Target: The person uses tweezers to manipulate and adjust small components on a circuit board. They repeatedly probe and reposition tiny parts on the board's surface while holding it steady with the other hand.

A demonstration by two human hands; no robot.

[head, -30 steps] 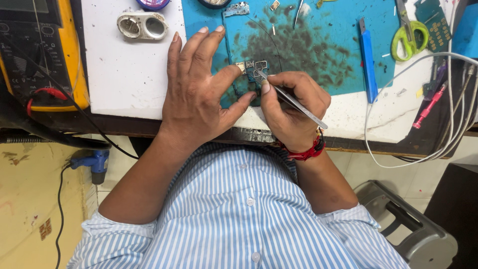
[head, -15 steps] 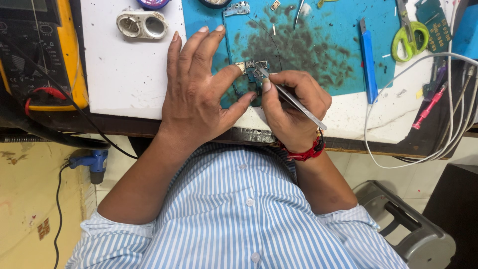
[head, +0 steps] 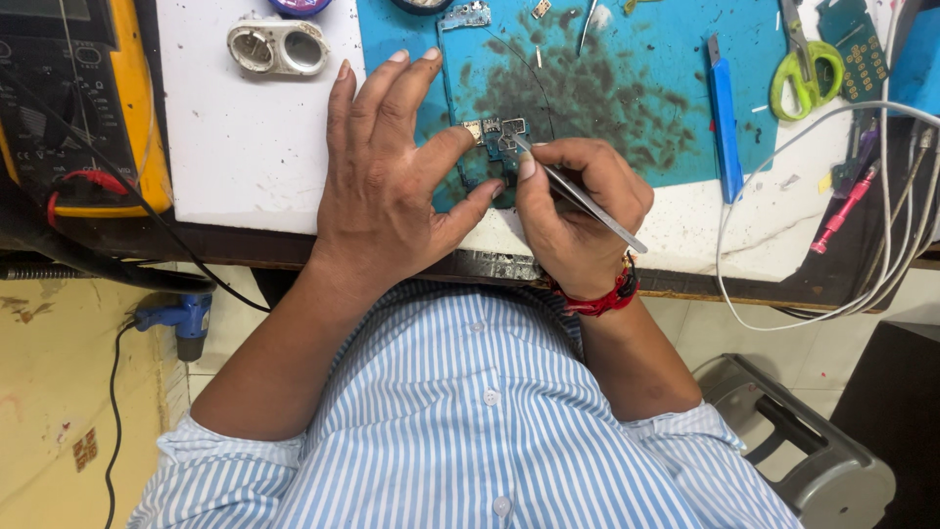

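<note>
The right hand (head: 578,211) was curled in a pinch around slim metal tweezers (head: 578,196), their tips pressed onto a small circuit board (head: 494,137) that lay on the blue work mat (head: 627,88); a red thread band (head: 602,294) circled that wrist. The left hand (head: 392,186) lay beside it with fingers spread wide and flat, gripping nothing, its forefinger and thumb bracing the board's near edge. The board was tiny, dark, studded with silvery metal shields. The mat was smooth, blue and heavily stained with dark smudges, set on a scuffed white tabletop (head: 245,147) with a dark front edge. Farther out lay a blue flat pry tool (head: 725,118), green-handled scissors (head: 805,73), an oval metal camera frame (head: 278,47), a yellow multimeter (head: 69,108) and looping white cables (head: 881,196). Below the table stood a grey plastic stool (head: 803,441) on a pale tiled floor.
</note>
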